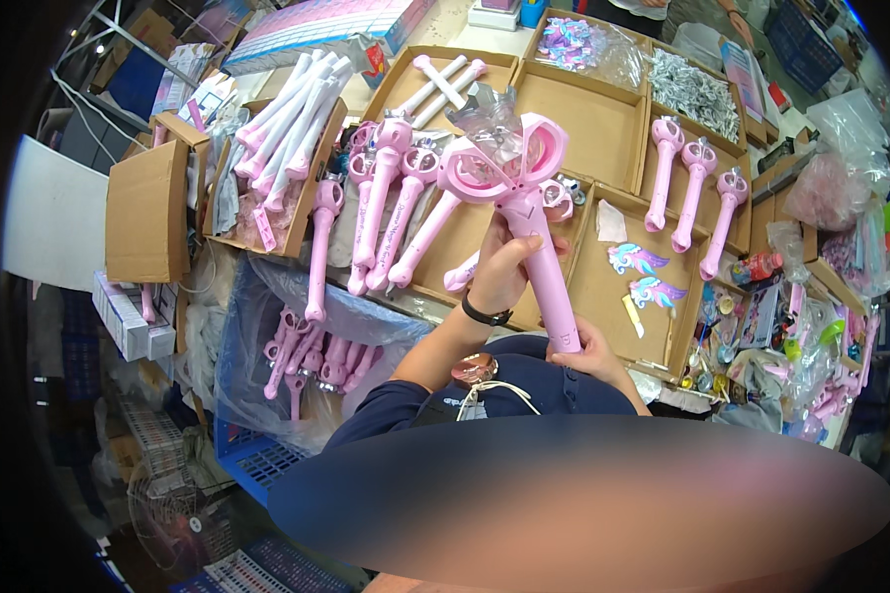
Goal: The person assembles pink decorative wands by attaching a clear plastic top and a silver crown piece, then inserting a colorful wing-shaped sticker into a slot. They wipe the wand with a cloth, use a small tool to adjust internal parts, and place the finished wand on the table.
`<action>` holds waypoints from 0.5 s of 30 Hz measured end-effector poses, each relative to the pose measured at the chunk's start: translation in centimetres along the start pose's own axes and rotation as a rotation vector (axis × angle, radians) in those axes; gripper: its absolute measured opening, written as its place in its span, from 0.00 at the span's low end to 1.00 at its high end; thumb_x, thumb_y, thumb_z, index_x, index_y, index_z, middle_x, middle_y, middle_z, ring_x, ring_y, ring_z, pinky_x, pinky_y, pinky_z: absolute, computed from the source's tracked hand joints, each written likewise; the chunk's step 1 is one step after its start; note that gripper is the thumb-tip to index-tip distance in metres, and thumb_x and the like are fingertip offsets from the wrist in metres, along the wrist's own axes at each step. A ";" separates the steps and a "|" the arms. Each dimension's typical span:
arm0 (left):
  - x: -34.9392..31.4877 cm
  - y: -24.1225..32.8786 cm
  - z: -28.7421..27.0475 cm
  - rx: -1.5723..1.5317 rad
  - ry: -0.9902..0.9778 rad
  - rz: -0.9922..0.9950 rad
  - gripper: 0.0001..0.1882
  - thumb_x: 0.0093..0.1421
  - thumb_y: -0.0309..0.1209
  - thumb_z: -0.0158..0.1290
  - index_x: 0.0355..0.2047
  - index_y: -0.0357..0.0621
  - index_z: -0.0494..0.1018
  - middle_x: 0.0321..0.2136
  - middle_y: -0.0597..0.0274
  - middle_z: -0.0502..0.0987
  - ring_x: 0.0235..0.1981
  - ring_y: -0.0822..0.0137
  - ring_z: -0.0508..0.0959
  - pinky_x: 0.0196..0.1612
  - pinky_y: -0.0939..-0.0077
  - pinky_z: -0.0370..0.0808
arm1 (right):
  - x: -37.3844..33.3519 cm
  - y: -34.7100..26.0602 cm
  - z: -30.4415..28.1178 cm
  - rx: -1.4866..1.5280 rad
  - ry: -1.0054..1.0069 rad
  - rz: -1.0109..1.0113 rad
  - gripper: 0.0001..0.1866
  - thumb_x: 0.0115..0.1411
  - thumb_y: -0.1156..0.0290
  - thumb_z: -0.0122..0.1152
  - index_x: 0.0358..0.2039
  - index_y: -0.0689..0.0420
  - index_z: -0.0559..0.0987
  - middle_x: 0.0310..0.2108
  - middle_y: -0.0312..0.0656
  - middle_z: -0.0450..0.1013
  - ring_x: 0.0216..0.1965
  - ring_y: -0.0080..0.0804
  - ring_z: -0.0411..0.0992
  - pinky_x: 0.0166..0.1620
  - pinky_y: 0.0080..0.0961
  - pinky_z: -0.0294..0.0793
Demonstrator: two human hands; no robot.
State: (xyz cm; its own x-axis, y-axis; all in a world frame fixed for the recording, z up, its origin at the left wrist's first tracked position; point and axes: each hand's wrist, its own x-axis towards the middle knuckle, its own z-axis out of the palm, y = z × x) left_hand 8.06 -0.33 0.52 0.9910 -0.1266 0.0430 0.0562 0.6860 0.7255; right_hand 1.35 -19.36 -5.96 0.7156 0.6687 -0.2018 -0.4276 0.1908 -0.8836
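A pink toy wand [547, 292] is held up at a tilt in front of me, its ringed head pointing away. My left hand [504, 269] wraps round the upper handle just under the head. At the lower end, the fingers of my right hand [593, 353] close on the handle's base. Several more pink wands [391, 188] lie left of it across the carton edge. Two winged unicorn-like pieces in purple and blue [653, 292] rest in the shallow cardboard tray [603, 321] to the right.
More wands [695, 168] stand in the right tray. White-and-pink rods [297, 124] fill a box at the left. A blue crate [252, 455] lined with plastic holds wands below. Silver parts [692, 94] are heaped in a far tray. Another person's hand [740, 25] shows at the far right.
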 end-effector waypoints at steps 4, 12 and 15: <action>0.1 0.4 0.2 0.066 0.034 -0.001 0.31 0.55 0.40 0.50 0.54 0.37 0.55 0.47 0.47 0.69 0.41 0.57 0.74 0.47 0.60 0.72 | 0.0 -0.1 0.0 -0.003 -0.014 -0.012 0.29 0.48 0.73 0.65 0.50 0.62 0.64 0.32 0.37 0.70 0.33 0.22 0.70 0.38 0.19 0.70; 3.4 1.7 -1.0 -0.158 0.007 0.121 0.46 0.49 0.67 0.42 0.56 0.42 0.58 0.50 0.52 0.67 0.46 0.56 0.71 0.50 0.55 0.69 | 0.4 -0.8 0.4 0.012 -0.021 0.000 0.29 0.48 0.73 0.65 0.50 0.62 0.65 0.32 0.37 0.70 0.33 0.22 0.71 0.37 0.19 0.70; 2.7 0.9 -0.7 -0.118 -0.116 0.077 0.46 0.50 0.68 0.40 0.56 0.42 0.57 0.50 0.51 0.67 0.46 0.56 0.71 0.50 0.55 0.69 | 0.4 -0.8 0.4 0.011 -0.015 -0.008 0.30 0.48 0.73 0.65 0.50 0.62 0.65 0.32 0.37 0.70 0.33 0.22 0.71 0.37 0.19 0.70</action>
State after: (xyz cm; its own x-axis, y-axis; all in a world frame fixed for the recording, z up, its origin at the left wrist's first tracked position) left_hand 10.83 0.48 0.82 0.9726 -0.1476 0.1794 0.0010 0.7750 0.6319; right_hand 1.69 -18.96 -5.16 0.7107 0.6778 -0.1883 -0.4280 0.2042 -0.8804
